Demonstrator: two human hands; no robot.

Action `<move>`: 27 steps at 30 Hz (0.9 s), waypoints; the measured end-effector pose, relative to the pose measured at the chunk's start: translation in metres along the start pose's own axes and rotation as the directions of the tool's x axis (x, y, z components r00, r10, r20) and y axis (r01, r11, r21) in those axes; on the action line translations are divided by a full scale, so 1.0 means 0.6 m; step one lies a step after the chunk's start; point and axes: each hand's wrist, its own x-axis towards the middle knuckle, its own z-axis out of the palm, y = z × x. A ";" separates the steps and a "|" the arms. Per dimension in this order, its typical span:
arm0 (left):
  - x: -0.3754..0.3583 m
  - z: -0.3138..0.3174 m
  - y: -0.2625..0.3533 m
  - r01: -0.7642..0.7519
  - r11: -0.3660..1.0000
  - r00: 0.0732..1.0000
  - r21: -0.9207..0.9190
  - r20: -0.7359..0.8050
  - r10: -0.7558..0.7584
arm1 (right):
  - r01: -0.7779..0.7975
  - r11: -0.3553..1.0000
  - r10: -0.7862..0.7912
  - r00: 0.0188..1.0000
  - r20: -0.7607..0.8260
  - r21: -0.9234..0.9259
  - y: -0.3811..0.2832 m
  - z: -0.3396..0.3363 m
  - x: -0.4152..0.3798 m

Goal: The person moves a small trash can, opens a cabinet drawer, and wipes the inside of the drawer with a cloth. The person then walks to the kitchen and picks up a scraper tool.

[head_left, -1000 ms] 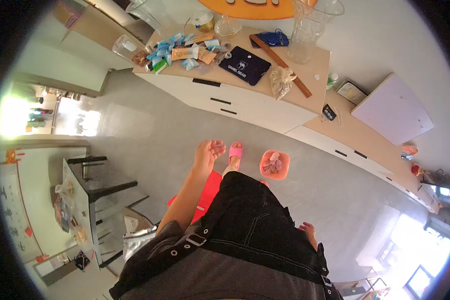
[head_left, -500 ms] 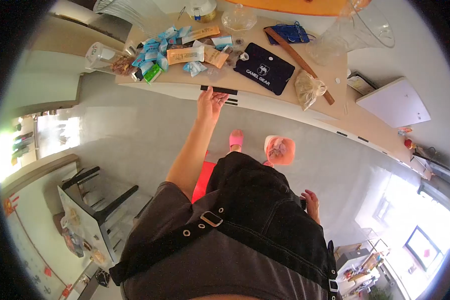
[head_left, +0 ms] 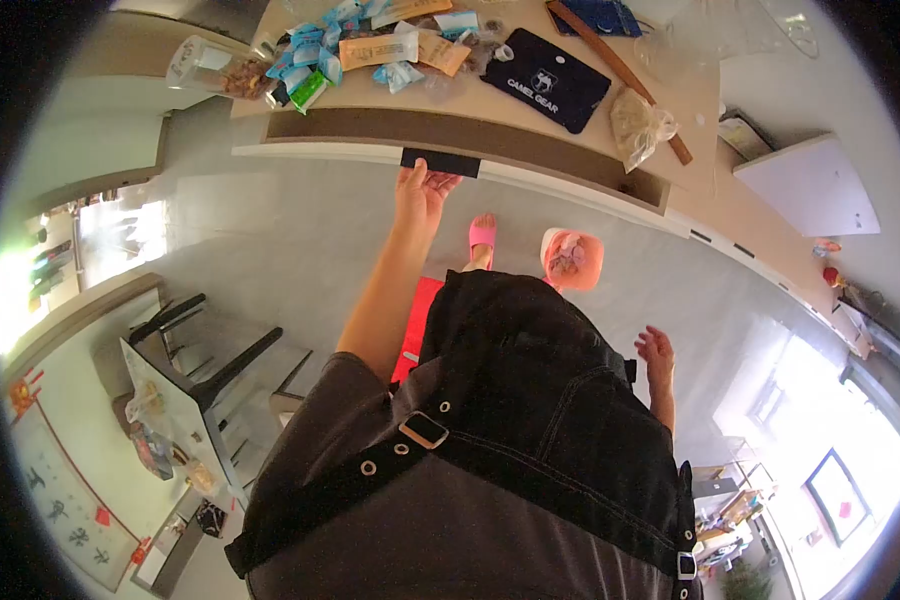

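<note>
My left hand (head_left: 426,198) grips the black handle (head_left: 452,164) at the front of a shallow drawer. The drawer (head_left: 570,166) stands partly pulled out from under the tabletop, and a strip of its brown inside shows. Well away from the furniture, my right hand (head_left: 657,360) hangs beside my body with its fingers apart, holding nothing. Above the drawer lie blue and tan snack packets (head_left: 378,50) and a dark pouch (head_left: 547,80) printed "CAMEL GEAR".
A clear jar (head_left: 205,68) lies at the tabletop's left. A wooden stick (head_left: 620,70) and a tied plastic bag (head_left: 640,128) lie to the right. On the floor stands a pink bin (head_left: 574,260) near my foot in a pink slipper (head_left: 482,236). Black-legged furniture (head_left: 235,367) stands left.
The drawer has come out toward me, with my left hand on its handle, exposing its inside. My right hand has lifted slightly and moved outward to the right.
</note>
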 end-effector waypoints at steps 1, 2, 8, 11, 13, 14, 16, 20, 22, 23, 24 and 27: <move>-0.014 -0.008 -0.004 -0.005 1.000 1.000 -0.003 -0.014 0.005 | 0.020 1.000 -0.020 1.000 -0.003 0.000 -0.012 0.005 0.006; -0.028 -0.017 -0.007 -0.004 1.000 1.000 0.002 -0.016 0.004 | 0.041 0.999 -0.041 0.999 -0.008 0.001 -0.024 0.010 0.011; -0.109 -0.060 -0.004 0.020 0.999 0.999 0.036 -0.039 -0.019 | 0.159 0.987 -0.160 0.986 -0.049 -0.025 -0.095 0.045 0.026; -0.136 -0.070 -0.002 0.022 0.998 1.000 0.060 -0.019 -0.021 | 0.206 0.976 -0.208 0.978 -0.016 -0.070 -0.106 0.045 0.036; -0.147 -0.074 -0.004 0.019 0.999 1.000 0.045 -0.018 -0.018 | 0.227 0.973 -0.228 0.973 -0.031 -0.038 -0.119 0.051 0.037; -0.153 -0.075 -0.004 0.008 0.999 1.000 0.044 -0.023 -0.007 | 0.238 0.971 -0.239 0.970 -0.034 -0.038 -0.119 0.051 0.038; -0.164 -0.069 -0.003 -0.009 0.999 0.999 0.039 -0.033 0.011 | 0.234 0.970 -0.236 0.972 -0.023 -0.060 -0.115 0.049 0.043; -0.164 -0.080 -0.004 -0.015 0.998 0.999 0.055 -0.044 0.017 | 0.210 0.975 -0.210 0.978 -0.002 -0.077 -0.113 0.054 0.039; -0.169 -0.071 -0.003 -0.018 0.999 0.998 0.026 -0.064 0.020 | 0.205 0.976 -0.206 0.979 0.002 -0.075 -0.110 0.056 0.033; -0.169 -0.075 -0.005 -0.021 0.999 0.998 0.037 -0.057 0.023 | 0.209 0.976 -0.208 0.978 0.010 -0.066 -0.107 0.055 0.030; -0.167 -0.081 -0.006 -0.021 0.999 0.999 0.047 -0.046 0.023 | 0.212 0.976 -0.212 0.977 0.014 -0.056 -0.105 0.055 0.029; -0.161 -0.094 -0.007 -0.012 0.997 1.000 0.070 -0.010 0.013 | 0.210 0.975 -0.211 0.977 -0.010 -0.068 -0.109 0.055 0.023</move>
